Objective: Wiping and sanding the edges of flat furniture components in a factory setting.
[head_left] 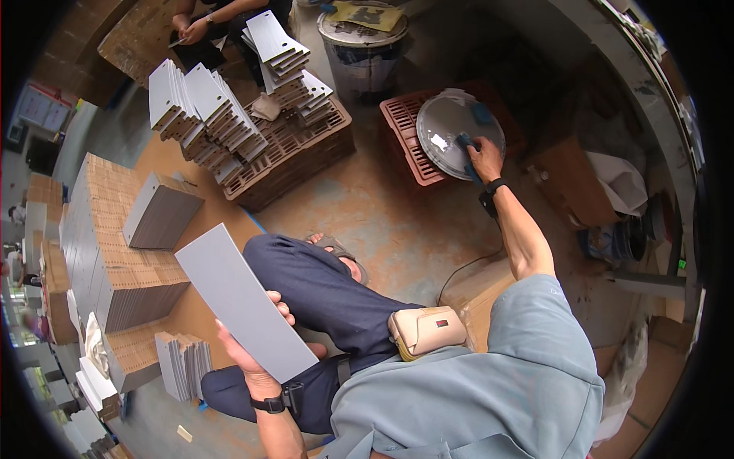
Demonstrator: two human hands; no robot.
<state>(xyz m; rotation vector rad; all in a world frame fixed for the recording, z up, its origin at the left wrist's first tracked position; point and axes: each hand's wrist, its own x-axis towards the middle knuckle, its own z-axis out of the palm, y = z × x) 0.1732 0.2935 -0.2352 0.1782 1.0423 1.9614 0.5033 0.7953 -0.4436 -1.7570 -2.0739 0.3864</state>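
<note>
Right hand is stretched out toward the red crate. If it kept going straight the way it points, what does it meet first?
The right hand already rests on the round metal lid lying on the red crate, with a blue piece under its fingers. Going on, it would likely slide across that lid; depth beyond is unclear.

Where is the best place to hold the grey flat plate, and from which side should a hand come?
Probably at its lower end, from below, as the left hand does now: the grey plate is thin, long and tilted, so thumb and fingers can pinch both faces there, leaving the rest free.
</note>
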